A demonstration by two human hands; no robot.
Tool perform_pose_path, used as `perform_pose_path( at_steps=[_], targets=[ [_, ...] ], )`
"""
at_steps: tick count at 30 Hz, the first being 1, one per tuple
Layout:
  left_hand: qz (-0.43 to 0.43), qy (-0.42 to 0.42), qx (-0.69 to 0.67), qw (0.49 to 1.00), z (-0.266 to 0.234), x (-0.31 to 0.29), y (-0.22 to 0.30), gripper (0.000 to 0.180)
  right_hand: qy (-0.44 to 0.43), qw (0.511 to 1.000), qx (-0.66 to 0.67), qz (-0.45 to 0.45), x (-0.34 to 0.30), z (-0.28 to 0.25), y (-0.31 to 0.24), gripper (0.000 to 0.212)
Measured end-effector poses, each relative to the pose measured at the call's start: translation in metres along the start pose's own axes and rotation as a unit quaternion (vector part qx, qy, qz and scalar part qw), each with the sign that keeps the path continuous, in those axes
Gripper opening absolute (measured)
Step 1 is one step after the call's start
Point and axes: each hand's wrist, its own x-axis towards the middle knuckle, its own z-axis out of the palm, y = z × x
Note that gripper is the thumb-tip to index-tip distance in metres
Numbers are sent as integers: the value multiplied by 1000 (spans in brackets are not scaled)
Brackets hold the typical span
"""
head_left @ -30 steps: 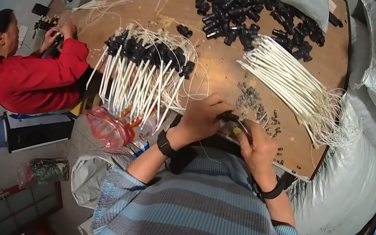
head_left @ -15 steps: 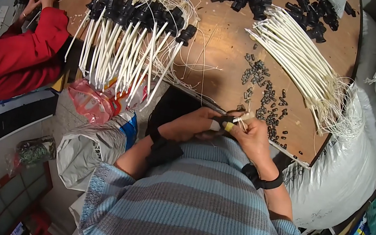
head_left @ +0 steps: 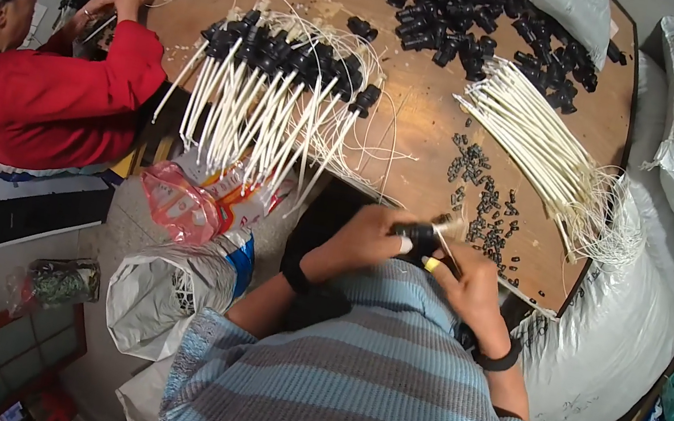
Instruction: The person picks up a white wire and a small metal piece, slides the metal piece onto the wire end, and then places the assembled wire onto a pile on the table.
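Observation:
My left hand point(head_left: 363, 240), light tape round its thumb, is closed round a black plastic socket-like part point(head_left: 414, 232) just off the table's front edge. Close against it on the right is my right hand point(head_left: 470, 286), with yellow tape on one finger. Its fingers are curled in at the part's end, and what they grip is blurred. A pale whitish piece point(head_left: 449, 225) shows at that end of the black part. Beyond my hands, small dark fittings point(head_left: 494, 216) lie scattered on the wooden table point(head_left: 408, 142).
White tubes with thin wires point(head_left: 537, 147) lie bundled at right, below a heap of black parts point(head_left: 457, 15). At left, black parts with white tubes point(head_left: 281, 65) overhang the edge. A person in red point(head_left: 58, 103) works further left. Full white sacks point(head_left: 601, 347) crowd the right.
The view has shifted, so the table and person in red sit lower and further right, and the person's head now shows. My hands keep together at the black part; my right fingers have shifted.

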Motion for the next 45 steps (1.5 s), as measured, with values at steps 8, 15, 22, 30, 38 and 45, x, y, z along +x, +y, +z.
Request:
perform_pose_path(
  at_steps=[8, 15, 22, 30, 38, 45],
  targets=[
    [135, 331, 418, 835, -46, 19, 59, 31, 445, 878, 174, 36, -9, -65, 36, 25],
    [72, 398, 554, 727, -84, 42, 50, 59, -48, 921, -124, -365, 21, -8, -26, 39],
    [125, 399, 600, 682, -73, 48, 81, 49, 32, 975, -37, -215, 43, -15, 0, 29],
    [-6, 282, 779, 560, -136, 139, 116, 19, 280, 952, -88, -92, 57, -56, 49, 20],
    [-90, 243, 731, 631, -149, 171, 102, 15, 322, 902, -285, 38, 64, -76, 82, 23],
    [199, 248, 611, 725, -80, 146, 108, 28, 379, 878, -264, -124, 63, -97, 57, 14]
  ],
)
